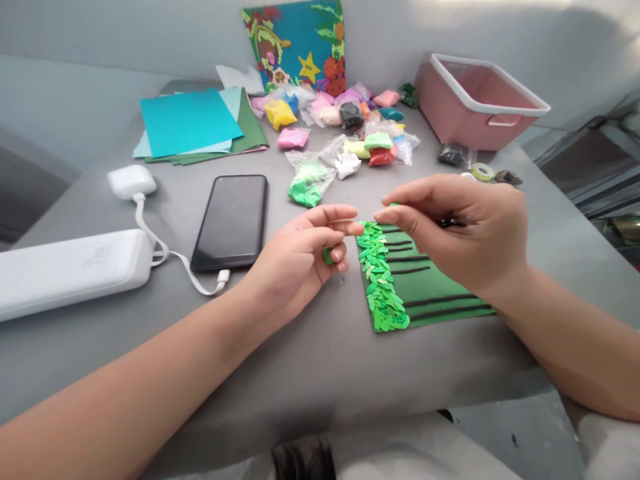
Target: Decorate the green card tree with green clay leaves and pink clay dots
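Between the thumb and forefinger of my right hand (465, 227) is a tiny bit of green clay (394, 205). My left hand (305, 257) curls its lower fingers around a small lump of green clay (327, 255), while its forefinger and thumb reach toward the right hand. Beneath the hands lies a dark green sheet (445, 283), partly covered by my right hand. Its left edge carries a thick band of bright green clay leaves (383, 283), and thin black clay strips (445, 303) run across it.
Bagged coloured clay (350, 115) is heaped at the back, below a blue sea-themed picture (305, 50). A pink basket (470, 110) stands at right. Coloured sheets (187, 123), a phone (230, 223) and a white power bank (75, 270) with a cable lie at left.
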The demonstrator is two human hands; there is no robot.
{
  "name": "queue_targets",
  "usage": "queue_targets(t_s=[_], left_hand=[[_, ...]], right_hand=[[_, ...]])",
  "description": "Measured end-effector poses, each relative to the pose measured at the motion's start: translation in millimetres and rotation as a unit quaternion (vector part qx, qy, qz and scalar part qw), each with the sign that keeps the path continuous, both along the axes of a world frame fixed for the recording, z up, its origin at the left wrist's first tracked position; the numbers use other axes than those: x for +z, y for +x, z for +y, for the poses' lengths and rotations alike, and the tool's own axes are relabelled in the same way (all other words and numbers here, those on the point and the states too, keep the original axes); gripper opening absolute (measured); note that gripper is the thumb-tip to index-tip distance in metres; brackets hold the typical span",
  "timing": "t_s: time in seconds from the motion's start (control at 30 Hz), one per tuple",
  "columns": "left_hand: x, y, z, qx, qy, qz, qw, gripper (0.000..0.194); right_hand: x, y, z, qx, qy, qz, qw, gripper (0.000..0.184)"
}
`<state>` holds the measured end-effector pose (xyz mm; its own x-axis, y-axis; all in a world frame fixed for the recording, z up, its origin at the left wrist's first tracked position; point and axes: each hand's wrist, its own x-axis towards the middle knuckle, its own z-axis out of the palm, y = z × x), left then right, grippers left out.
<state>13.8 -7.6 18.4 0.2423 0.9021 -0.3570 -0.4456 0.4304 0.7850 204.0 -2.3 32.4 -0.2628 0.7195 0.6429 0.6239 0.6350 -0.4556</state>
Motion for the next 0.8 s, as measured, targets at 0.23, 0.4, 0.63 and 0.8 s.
queue_targets(t_s=[0.23,0.4,0.63,0.8], left_hand=[[3.0,-0.9,-1.1,0.002,0.007,0.001,1.0,0.024],[6.0,-0.4,-3.4,0.005,0.004,0.004,1.0,0.023],[8.7,-2.1,-5.2,-0.004,0.002,-0.006,1.0,0.022],[10.4,-0.4,-5.2,-0.008,-0.004,-0.01,1.0,0.023]], right_hand=[[1.2,-0.2,2.9,0.082,0.052,-0.017,0.995,0.002],[-0.6,0.3,5.7,0.097,0.061,-0.011,0.993,0.003],[-1.1,1.2,5.5,0.106,0.063,-0.017,0.992,0.003],[-2.2,0.2,5.2,0.095,0.071,0.014,0.993,0.004]])
